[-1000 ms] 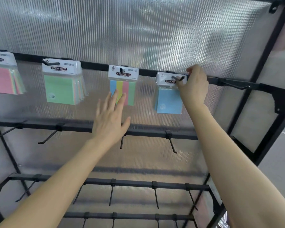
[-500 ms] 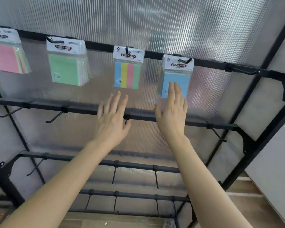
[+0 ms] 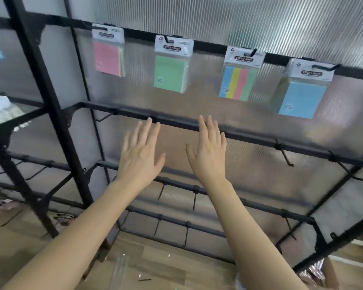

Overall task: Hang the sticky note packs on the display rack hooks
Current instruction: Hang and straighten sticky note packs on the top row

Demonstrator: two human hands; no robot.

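Left hand [image 3: 140,156], right hand [image 3: 208,155]: spread, empty

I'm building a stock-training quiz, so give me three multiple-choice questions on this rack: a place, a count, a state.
1. Where does the blue sticky note pack in clear wrap hang on the top black metal rail? A leftmost; B second from left; C rightmost.
2. How many packs hang on that rail right of the upright post? A two; B four; C six.
3. The left hand and right hand are: A open, empty; B holding packs; C pinching hooks.
Key: C, it hangs beyond the striped pack; B, pink pack, green pack, striped, blue; A, fingers straight, nothing held.
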